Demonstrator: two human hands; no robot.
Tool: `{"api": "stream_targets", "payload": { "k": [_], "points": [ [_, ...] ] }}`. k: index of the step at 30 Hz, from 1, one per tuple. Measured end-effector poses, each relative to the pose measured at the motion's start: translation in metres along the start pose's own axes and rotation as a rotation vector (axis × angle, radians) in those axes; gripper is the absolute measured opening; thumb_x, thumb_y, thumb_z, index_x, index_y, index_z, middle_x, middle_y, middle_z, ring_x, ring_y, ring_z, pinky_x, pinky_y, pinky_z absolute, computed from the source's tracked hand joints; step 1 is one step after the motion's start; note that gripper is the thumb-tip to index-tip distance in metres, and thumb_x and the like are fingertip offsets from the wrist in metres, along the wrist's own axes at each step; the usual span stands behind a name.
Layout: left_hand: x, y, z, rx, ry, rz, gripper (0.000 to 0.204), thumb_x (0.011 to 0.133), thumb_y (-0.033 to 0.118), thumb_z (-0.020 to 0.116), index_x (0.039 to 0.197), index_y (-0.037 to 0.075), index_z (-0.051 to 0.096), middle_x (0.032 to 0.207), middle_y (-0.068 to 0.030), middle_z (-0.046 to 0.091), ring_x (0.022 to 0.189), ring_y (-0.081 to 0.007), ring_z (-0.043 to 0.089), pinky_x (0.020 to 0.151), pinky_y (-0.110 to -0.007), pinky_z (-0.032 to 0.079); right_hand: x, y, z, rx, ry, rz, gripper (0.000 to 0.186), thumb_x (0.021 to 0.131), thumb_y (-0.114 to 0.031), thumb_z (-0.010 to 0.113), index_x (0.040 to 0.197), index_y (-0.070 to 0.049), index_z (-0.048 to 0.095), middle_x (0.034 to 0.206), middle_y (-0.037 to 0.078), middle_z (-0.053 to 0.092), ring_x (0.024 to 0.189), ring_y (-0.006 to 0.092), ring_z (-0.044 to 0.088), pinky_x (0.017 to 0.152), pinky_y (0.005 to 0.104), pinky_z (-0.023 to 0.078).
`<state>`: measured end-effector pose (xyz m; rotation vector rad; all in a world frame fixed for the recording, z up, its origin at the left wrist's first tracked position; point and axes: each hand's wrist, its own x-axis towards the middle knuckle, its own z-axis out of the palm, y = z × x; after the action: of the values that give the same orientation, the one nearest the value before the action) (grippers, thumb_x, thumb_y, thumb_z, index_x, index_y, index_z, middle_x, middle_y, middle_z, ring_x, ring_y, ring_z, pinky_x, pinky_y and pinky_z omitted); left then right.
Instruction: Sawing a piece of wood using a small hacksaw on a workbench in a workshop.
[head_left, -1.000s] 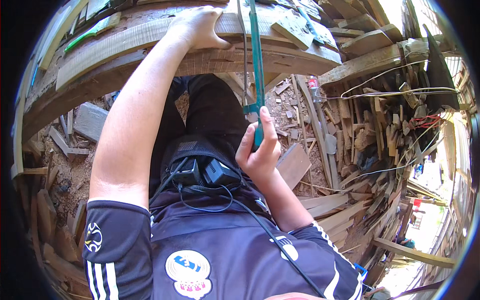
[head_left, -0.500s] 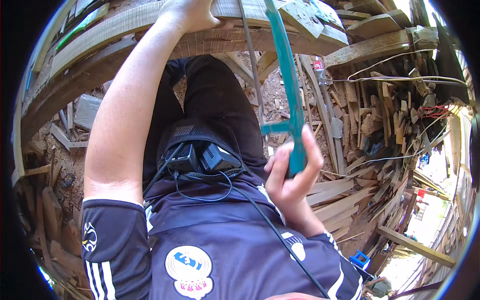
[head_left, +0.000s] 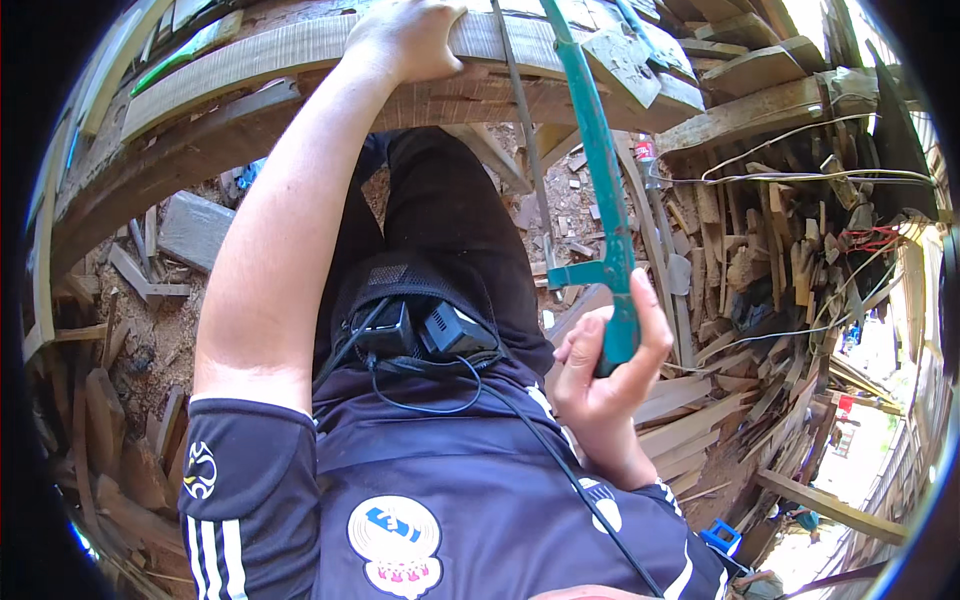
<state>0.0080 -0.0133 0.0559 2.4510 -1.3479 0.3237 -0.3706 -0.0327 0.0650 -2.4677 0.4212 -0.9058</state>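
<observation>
My right hand is closed round the lower end of a green bow saw, its index finger stretched along the frame. The saw's narrow blade runs to the left of the frame and crosses the near edge of a wooden board. My left hand grips this board left of the blade, thumb at the near edge; its fingertips are partly out of view at the top. Right of the saw, a small offcut of wood lies on the workpiece. The saw's far end is out of view.
Under the board stand my legs, with a mesh pouch of black devices and cables at my waist. Wood scraps pile up at the right, with loose wires across them. A red-labelled bottle stands beyond the saw.
The saw and my right hand have shifted slightly right and toward me, and the saw looks less blurred. My left hand still grips the board. The whole view has moved a little.
</observation>
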Motion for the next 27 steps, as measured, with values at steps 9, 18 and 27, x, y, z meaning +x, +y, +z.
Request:
{"api": "stream_targets", "payload": {
  "k": [9,18,27],
  "points": [
    [0.002,-0.005,0.012,-0.043,-0.017,-0.04,0.094,0.067,0.073,0.082,0.129,0.004,0.068,0.128,-0.0204,0.07,0.121,-0.0362,0.067,0.105,-0.047,0.052,0.112,-0.008,0.038,-0.025,-0.026,-0.129,0.053,0.095,0.006,0.06,0.146,0.001,0.044,0.126,0.03,0.066,0.102,0.0455,0.072,0.081,0.0461,0.06],
    [0.001,0.005,-0.001,-0.012,-0.106,-0.081,0.088,0.071,0.064,0.082,0.137,0.008,0.066,0.131,-0.0189,0.07,0.122,-0.0346,0.067,0.107,-0.046,0.052,0.043,-0.005,-0.008,0.047,-0.016,0.113,0.049,0.099,0.003,0.059,0.145,0.005,0.044,0.134,0.029,0.063,0.115,0.0367,0.071,0.095,0.0396,0.058],
    [-0.001,-0.005,0.019,-0.045,-0.009,-0.031,0.092,0.069,0.067,0.083,0.132,0.003,0.067,0.126,-0.0216,0.071,0.12,-0.0375,0.067,0.105,-0.047,0.053,0.141,0.024,0.071,0.076,0.041,-0.121,0.052,0.097,0.003,0.059,0.146,-0.002,0.04,0.117,0.031,0.068,0.09,0.0482,0.072,0.069,0.0486,0.059]
  ]
}}
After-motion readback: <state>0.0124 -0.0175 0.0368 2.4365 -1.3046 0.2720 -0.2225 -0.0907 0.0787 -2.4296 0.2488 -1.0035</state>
